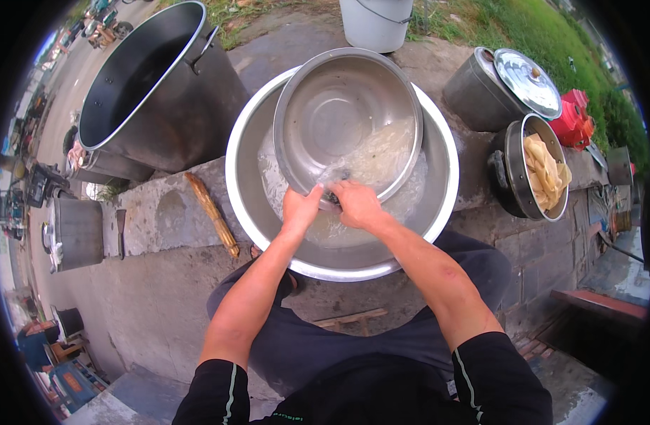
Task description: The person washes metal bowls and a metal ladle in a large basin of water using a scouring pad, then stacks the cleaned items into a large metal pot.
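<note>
A smaller stainless steel basin [333, 114] leans tilted inside a wide metal tub [240, 159] before me. Cloudy, frothy water [383, 149] lies in its lower right side, and more wet froth coats the tub beneath. My left hand [299, 208] grips the basin's near rim, thumb on top. Just beside it, my right hand [357, 204] is inside that rim with fingers curled over a dark wad [333, 197], possibly a scouring pad. My right fingers mostly hide the wad.
A tall metal stockpot [197, 111] stands left, near a split wooden stick [213, 212] and a flat-bladed tool [121, 234]. Right are a lidded pot [474, 90] and a pot holding tan cloth [543, 172]. A white bucket [377, 24] stands beyond the tub.
</note>
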`<state>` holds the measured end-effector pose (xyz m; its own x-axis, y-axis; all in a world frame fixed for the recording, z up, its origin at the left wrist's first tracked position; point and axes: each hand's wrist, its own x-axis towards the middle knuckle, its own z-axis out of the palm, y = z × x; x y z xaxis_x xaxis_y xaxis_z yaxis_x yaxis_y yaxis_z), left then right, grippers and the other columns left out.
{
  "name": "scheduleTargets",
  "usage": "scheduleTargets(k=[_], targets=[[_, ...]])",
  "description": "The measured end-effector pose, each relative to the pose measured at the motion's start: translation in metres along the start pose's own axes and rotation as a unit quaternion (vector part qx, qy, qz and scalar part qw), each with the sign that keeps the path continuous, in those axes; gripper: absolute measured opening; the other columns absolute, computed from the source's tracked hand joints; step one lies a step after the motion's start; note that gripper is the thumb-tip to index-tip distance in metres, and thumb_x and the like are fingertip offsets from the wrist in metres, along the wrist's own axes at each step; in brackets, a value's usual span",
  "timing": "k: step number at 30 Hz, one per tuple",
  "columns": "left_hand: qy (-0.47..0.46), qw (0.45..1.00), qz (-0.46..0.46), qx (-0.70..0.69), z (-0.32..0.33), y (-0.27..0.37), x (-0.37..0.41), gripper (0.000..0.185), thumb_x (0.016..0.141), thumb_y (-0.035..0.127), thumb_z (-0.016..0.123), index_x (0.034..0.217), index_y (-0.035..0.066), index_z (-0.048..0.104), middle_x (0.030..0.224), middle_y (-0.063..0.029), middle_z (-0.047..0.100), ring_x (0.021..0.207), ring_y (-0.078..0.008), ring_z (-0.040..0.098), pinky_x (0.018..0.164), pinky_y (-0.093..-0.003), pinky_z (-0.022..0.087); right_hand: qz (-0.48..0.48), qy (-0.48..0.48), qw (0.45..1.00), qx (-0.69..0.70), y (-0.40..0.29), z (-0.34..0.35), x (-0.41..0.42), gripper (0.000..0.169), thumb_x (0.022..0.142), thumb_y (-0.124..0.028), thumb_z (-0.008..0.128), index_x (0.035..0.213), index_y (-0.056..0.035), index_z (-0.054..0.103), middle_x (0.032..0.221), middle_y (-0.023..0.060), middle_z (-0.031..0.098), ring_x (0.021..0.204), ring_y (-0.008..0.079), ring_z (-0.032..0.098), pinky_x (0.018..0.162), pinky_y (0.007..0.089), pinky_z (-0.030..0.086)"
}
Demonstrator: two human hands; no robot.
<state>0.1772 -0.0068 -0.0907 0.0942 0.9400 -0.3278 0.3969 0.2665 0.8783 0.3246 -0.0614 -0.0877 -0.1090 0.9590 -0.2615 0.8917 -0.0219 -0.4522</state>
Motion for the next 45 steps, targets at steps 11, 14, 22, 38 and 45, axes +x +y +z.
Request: scheduleTargets(k=[11,14,22,38,45], targets=[[0.037,0.992,0.022,-0.116,-0.016,0.008,0.016,0.039,0.085,0.013,0.061,0.118,-0.008,0.055,0.101,-0.0160,0.066,0.093,-0.0214,0.063,0.085,-0.0325,0.047,0.067,-0.135,0.967,-0.206,0.043,-0.020,-0.006,0.077,0.064,-0.028,0.072,0.131,-0.0008,0.046,0.132,0.0200,0.050,0.123,0.0331,0.049,0.101,0.0407,0.042],[0.060,0.984,0.015,-0.169,-0.001,0.021,0.011,0.039,0.085,0.011,0.061,0.119,-0.008,0.054,0.102,-0.0148,0.066,0.093,-0.0205,0.062,0.086,-0.0317,0.046,0.059,-0.089,0.967,-0.231,0.041,0.001,-0.013,0.080,0.066,-0.027,0.073,0.135,-0.0004,0.042,0.137,0.0224,0.045,0.125,0.0337,0.046,0.103,0.0415,0.040],[0.137,0.943,-0.066,-0.297,-0.002,0.048,0.005,0.039,0.086,0.017,0.071,0.114,-0.006,0.056,0.099,-0.0090,0.065,0.092,-0.0151,0.058,0.085,-0.0292,0.043,-0.075,0.066,0.992,0.071,-0.024,0.026,0.002,0.071,0.070,-0.013,0.069,0.134,0.0000,0.041,0.139,0.0227,0.042,0.125,0.0408,0.045,0.103,0.0423,0.040],[0.127,0.934,-0.068,-0.328,-0.004,0.044,0.016,0.047,0.084,0.022,0.074,0.116,-0.007,0.054,0.105,-0.0101,0.062,0.096,-0.0159,0.056,0.086,-0.0307,0.043,0.038,0.141,0.983,0.113,-0.053,0.034,-0.003,0.061,0.071,-0.015,0.069,0.128,-0.0062,0.049,0.124,0.0150,0.054,0.111,0.0339,0.055,0.093,0.0429,0.047],[0.124,0.942,-0.076,-0.304,-0.004,0.046,0.009,0.055,0.084,0.022,0.074,0.123,-0.007,0.048,0.114,-0.0138,0.061,0.103,-0.0188,0.056,0.092,-0.0312,0.041,0.061,0.031,0.989,-0.134,0.022,0.039,-0.022,0.043,0.072,-0.014,0.068,0.112,-0.0057,0.056,0.110,0.0126,0.060,0.099,0.0334,0.060,0.084,0.0418,0.050]])
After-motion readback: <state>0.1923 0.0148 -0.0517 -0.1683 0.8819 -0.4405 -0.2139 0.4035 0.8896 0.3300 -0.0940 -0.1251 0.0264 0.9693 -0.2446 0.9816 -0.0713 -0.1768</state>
